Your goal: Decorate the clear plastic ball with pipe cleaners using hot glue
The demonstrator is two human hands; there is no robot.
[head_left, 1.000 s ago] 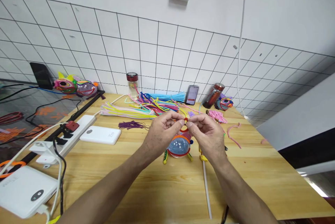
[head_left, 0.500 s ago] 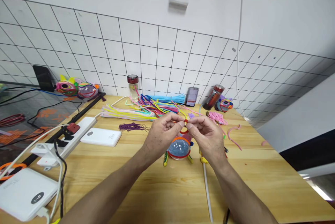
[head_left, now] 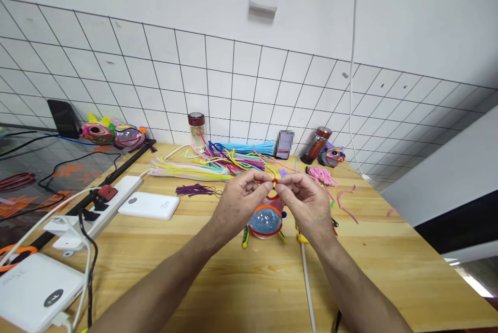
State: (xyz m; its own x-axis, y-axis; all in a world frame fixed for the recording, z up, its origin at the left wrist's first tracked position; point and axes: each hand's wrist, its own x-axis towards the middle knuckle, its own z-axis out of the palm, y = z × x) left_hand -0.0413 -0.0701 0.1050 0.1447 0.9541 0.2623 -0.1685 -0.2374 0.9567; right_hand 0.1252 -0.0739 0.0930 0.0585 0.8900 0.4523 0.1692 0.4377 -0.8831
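Between my left hand [head_left: 243, 200] and my right hand [head_left: 305, 203], the fingertips pinch a small piece of red pipe cleaner [head_left: 275, 181], bent into a loop whose lower curve shows under the fingers. Both hands are closed, thumbs against forefingers. Just below them on the table is a clear, round plastic ball [head_left: 265, 220] trimmed with red and orange pipe cleaner, partly covered by my hands. Green-and-yellow plier handles [head_left: 245, 237] stick out beside the ball. A yellow-headed white strip [head_left: 307, 281], perhaps a glue stick or tape, lies under my right wrist.
Bundles of coloured pipe cleaners [head_left: 190, 168] lie behind my hands, with purple tassels [head_left: 196, 190] to the left. A white power bank [head_left: 149, 205] and power strip [head_left: 112, 208] are at left. A glass bottle [head_left: 197, 133], phone [head_left: 284, 144] and red flask [head_left: 317, 145] stand along the wall.
The view has shifted very slightly. Both hands stay in the same pinch around the red pipe cleaner, with hardly any visible movement.
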